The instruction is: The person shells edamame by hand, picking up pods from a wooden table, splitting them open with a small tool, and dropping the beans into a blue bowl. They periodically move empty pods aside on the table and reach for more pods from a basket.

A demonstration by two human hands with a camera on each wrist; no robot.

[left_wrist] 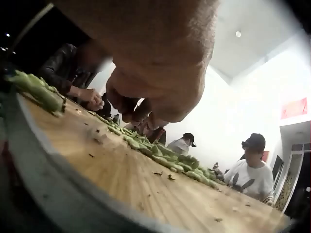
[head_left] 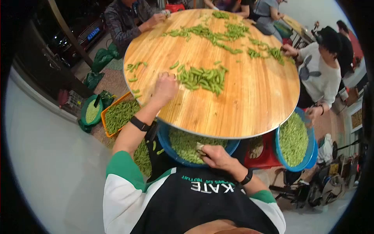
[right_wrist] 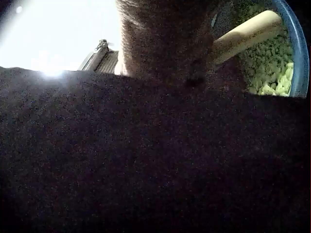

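Note:
My left hand (head_left: 166,86) is over the round wooden table (head_left: 245,105), just left of a pile of green bean pods (head_left: 204,79). Its fingers bend down in the left wrist view, with no pod visible between them. Low at the table's near edge, my right hand (head_left: 218,156) is over a blue basin (head_left: 165,146) of shelled green beans (head_left: 183,146). Its fingers are curled, and a pale, round-ended, finger-thick piece (right_wrist: 250,36) projects from it; I cannot tell whether this is a covered finger or something held. Dark cloth fills much of the right wrist view.
Small pod groups (head_left: 136,67) lie at the table's left edge, with longer heaps (head_left: 210,34) farther back. An orange crate (head_left: 104,121) of pods stands at lower left. Another blue basin (head_left: 277,144) of beans stands at right, beside a red stool (head_left: 269,154). Other people surround the table.

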